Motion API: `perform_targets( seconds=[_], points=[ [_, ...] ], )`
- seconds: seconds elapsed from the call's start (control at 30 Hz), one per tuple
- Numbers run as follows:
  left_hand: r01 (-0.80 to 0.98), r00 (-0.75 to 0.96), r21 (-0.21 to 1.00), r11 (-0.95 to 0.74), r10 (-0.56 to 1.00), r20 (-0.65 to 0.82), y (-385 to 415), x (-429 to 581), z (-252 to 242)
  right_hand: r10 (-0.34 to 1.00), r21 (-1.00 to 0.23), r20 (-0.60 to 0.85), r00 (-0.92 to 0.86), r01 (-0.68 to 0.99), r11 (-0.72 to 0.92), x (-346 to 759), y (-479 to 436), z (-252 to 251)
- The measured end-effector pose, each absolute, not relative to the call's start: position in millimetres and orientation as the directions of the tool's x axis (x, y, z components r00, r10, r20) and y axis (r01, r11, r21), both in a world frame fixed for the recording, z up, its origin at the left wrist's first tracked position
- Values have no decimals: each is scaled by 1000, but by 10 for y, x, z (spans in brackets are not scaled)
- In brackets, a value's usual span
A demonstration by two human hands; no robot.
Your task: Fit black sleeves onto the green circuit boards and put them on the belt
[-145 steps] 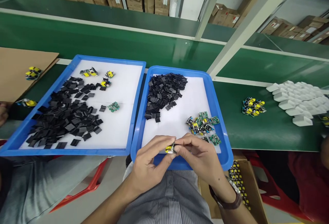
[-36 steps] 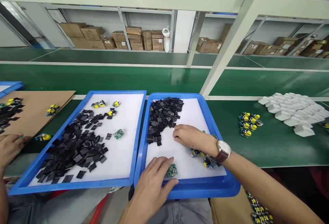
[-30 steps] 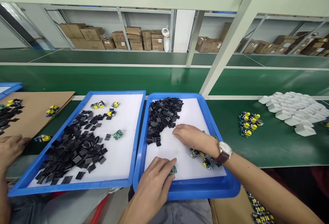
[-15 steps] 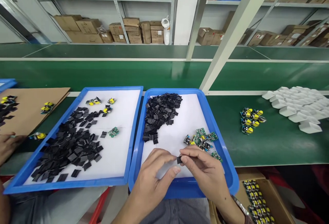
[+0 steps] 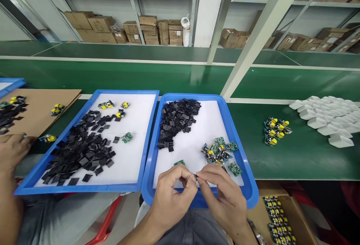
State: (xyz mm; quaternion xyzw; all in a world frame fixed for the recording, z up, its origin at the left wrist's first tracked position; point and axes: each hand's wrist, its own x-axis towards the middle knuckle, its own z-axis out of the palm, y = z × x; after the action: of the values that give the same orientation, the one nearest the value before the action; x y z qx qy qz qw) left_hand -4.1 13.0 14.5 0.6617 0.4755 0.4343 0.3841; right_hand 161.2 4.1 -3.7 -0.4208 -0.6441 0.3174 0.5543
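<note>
Over the near edge of a blue-rimmed tray [image 5: 148, 162], my left hand [image 5: 173, 196] and my right hand [image 5: 225, 200] meet fingertip to fingertip. Both pinch one small black piece [image 5: 195, 176], mostly hidden by the fingers. Beyond my left hand a green circuit board [image 5: 180, 163] lies on the white tray liner. Several boards with yellow parts [image 5: 218, 151] sit beyond my right hand. A heap of black square pieces [image 5: 178, 119] fills the tray's far left part.
A second blue tray [image 5: 144, 132] at left holds black pieces and boards. Another person's hand [image 5: 14, 149] rests by cardboard [image 5: 42, 106]. White parts [image 5: 329, 115] and boards [image 5: 275, 130] stand on the green table at right. A carton of boards [image 5: 298, 215] is below.
My left fingers have closed onto the black piece, which my right hand held alone before. A green board now shows beyond my left hand. The view has shifted slightly.
</note>
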Motion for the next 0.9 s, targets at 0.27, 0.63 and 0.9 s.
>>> perform_targets(
  seconds=[0.27,0.63,0.9],
  points=[
    [640,285,678,-362,931,228,231,-517,63,940,-944,317,122,134,301,1852,3,-65],
    [48,268,999,15,963,-27,196,-362,-60,932,-931,358,60,102,351,1774,-36,-109],
    [-494,361,803,333,919,-158,194,-336,64,931,-929,364,-13,61,365,1699,7,-113]
  ],
)
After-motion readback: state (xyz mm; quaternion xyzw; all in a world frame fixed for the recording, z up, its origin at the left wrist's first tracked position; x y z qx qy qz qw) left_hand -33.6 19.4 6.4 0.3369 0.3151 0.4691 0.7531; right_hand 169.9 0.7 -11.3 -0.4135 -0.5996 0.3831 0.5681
